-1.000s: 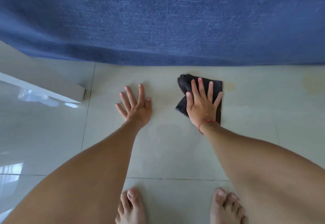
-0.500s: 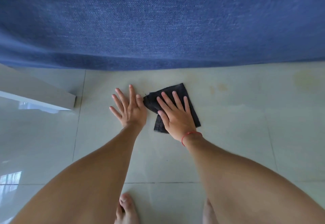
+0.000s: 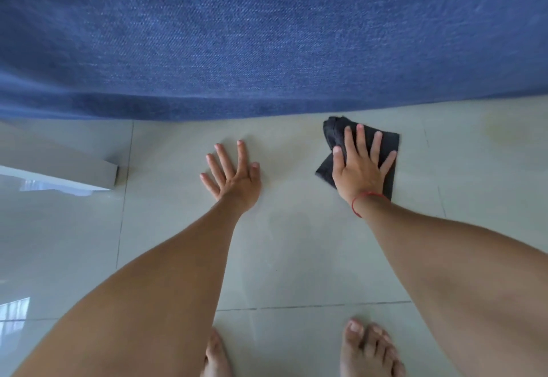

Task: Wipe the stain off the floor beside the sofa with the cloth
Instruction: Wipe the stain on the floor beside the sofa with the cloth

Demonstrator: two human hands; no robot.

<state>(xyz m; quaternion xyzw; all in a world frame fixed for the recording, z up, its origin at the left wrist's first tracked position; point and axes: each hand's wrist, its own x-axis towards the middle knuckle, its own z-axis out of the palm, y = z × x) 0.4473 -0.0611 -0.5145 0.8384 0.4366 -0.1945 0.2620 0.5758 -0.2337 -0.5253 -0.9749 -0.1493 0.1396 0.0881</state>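
Cloth (image 3: 388, 145), dark and folded, lies on the pale floor (image 3: 296, 258) just in front of the blue sofa (image 3: 267, 38), pinned under the right hand (image 3: 360, 166), fingers spread flat. It looks soft and light, best pressed from above. Its long axis runs away from the sofa. The left hand (image 3: 234, 172) braces beside it, splayed and empty.
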